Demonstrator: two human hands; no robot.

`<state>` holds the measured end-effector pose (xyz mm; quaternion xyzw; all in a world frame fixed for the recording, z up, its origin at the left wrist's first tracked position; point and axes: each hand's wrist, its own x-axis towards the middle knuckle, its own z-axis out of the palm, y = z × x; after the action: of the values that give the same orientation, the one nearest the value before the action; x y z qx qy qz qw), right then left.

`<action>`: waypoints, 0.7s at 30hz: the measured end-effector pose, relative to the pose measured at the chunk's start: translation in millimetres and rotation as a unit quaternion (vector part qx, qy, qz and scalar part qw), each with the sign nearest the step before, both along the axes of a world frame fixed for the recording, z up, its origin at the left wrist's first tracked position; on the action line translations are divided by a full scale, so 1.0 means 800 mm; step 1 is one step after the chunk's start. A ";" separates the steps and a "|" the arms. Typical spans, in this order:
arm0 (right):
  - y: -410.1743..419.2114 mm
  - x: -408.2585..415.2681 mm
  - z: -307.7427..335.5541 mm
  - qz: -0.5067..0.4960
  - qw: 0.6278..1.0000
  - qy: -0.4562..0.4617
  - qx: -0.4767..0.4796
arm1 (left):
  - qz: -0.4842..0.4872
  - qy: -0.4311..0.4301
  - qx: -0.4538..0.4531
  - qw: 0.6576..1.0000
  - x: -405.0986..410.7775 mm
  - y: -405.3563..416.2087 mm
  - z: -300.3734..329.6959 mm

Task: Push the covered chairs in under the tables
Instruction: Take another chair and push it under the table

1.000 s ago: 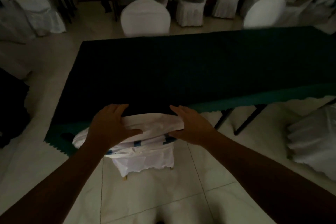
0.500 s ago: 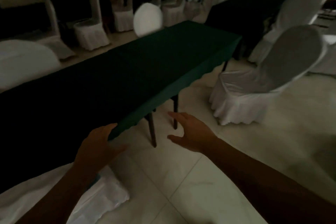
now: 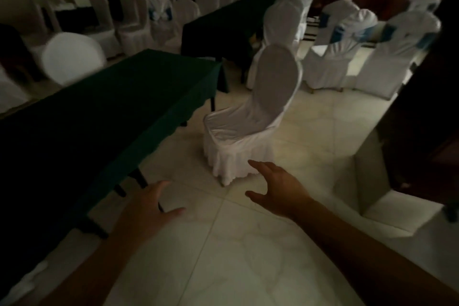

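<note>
A white-covered chair [image 3: 250, 117] stands on the tiled floor, apart from the long table with a dark green cloth [image 3: 99, 112] on its left. Its seat faces the table's far end and its back rises to the right. My right hand [image 3: 275, 189] is open, held in the air just in front of the chair's skirt, not touching it. My left hand [image 3: 146, 208] is open too, near the table's front edge over the floor. A scrap of white cover [image 3: 24, 281] from another chair shows at the bottom left under the table.
A second green table [image 3: 223, 20] stands further back with several white-covered chairs around it. More covered chairs [image 3: 347, 52], some with blue sashes, crowd the right back. A dark wall or pillar [image 3: 422, 107] and a pale step [image 3: 387, 206] are at the right.
My hands have left the first chair, now tucked under the table. My view has swung right and forward along the table, and the free-standing chair is now close ahead.
</note>
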<state>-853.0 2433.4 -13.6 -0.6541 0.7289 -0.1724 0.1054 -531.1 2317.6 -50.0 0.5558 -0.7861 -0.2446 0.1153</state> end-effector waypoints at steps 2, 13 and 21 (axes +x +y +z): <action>0.000 -0.049 -0.003 -0.030 1.000 0.006 0.003 | -0.034 0.006 0.000 0.999 -0.061 -0.024 -0.003; -0.094 -0.316 -0.026 -0.148 0.988 0.029 0.039 | -0.151 0.096 -0.021 0.984 -0.408 -0.191 -0.016; -0.202 -0.521 -0.001 -0.206 0.977 0.037 0.035 | -0.211 0.095 -0.016 0.973 -0.661 -0.349 -0.010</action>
<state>-1270.1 2272.0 -14.3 -0.4918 0.8570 -0.1404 0.0635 -1060.1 2038.3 -58.4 0.3501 -0.8749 -0.3020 0.1441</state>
